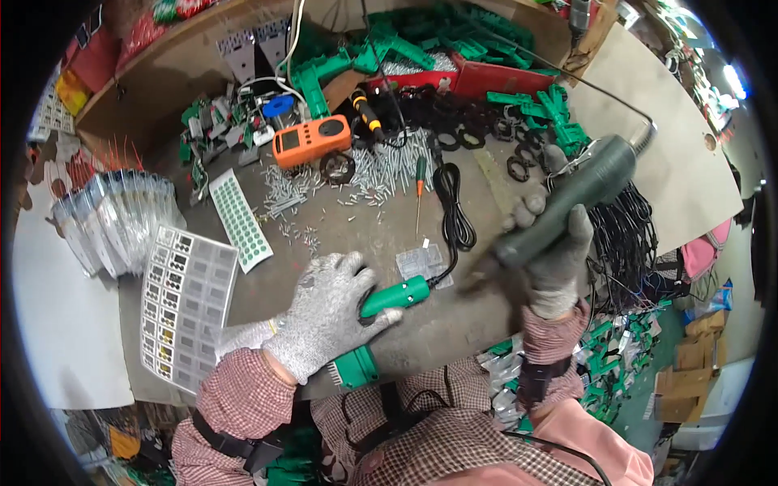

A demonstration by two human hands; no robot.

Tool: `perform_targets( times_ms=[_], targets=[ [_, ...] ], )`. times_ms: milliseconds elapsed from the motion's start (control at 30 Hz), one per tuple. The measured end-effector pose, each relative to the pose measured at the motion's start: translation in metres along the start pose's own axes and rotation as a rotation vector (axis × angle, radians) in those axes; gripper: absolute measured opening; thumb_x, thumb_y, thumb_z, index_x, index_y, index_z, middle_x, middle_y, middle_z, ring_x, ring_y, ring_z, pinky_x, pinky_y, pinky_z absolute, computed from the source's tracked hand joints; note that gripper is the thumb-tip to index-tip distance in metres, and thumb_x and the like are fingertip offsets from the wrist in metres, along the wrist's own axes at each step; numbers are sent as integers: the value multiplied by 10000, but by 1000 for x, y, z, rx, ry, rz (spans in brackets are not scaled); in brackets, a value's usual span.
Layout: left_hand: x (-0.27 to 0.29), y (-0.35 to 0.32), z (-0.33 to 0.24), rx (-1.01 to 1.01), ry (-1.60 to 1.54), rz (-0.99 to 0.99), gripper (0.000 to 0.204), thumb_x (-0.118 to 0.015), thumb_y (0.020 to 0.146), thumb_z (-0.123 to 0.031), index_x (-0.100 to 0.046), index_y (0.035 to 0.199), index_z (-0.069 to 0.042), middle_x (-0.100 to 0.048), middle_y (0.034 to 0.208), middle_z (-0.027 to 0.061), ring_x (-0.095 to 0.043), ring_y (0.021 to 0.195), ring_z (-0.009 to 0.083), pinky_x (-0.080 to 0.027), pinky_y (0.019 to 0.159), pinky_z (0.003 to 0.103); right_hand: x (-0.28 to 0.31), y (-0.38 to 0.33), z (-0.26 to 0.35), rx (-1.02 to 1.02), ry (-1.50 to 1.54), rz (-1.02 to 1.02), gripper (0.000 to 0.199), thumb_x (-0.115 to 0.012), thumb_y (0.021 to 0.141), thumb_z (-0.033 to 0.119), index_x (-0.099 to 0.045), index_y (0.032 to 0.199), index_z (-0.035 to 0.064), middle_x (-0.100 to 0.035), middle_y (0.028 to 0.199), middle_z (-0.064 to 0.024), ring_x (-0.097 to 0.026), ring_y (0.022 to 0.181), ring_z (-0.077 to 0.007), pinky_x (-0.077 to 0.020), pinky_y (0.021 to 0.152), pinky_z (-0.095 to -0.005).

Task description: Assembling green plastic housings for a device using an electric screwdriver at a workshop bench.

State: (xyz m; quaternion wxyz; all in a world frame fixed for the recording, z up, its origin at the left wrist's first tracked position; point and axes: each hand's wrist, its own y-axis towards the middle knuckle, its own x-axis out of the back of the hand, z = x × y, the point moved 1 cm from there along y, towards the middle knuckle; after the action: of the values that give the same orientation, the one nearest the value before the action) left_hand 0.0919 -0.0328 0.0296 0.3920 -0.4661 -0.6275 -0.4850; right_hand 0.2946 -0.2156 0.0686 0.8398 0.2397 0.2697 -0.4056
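Note:
A grey glove covers my left hand [328, 312], closed around a green hair clipper [397, 296] lying at the table's front edge. The clipper's toothed head [354, 367] points toward me, and a black cord [455, 215] runs from its other end, coiled on the table. My right hand [559, 267], also gloved, grips a dark electric screwdriver [592, 178] held tilted above the table, right of the clipper. Its lower tip is smeared by motion. Just beyond the clipper lies a small clear plastic bag [421, 261].
Loose screws [381, 174], an orange meter [312, 140] and a thin screwdriver [420, 182] lie mid-table. Black rings [462, 138] and green housings [397, 49] fill the back. Sticker sheets [190, 300] sit left; bundled black cords [624, 235] hang right.

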Motion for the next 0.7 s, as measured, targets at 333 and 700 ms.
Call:
perform_targets(
  times_ms=[333,700],
  targets=[
    [-29,4,-20,144,-179,-33,447,-732,880,-415,-683,1176,-84,-661,1059,128,-681,905,319,-561,771,428,-33,-13,-77,-131,190,394,711,-846,822,376,-447,1283,10,-586,849,-133,-601,657,-227,-556,576,-338],
    [-33,9,-15,130,-313,138,542,-705,842,-238,-555,1309,-7,-628,1047,124,-644,960,290,-518,850,409,-22,21,-95,61,162,1114,628,-788,875,433,-461,1195,2,-625,816,-141,-615,627,-258,-567,579,-386]
  ],
)
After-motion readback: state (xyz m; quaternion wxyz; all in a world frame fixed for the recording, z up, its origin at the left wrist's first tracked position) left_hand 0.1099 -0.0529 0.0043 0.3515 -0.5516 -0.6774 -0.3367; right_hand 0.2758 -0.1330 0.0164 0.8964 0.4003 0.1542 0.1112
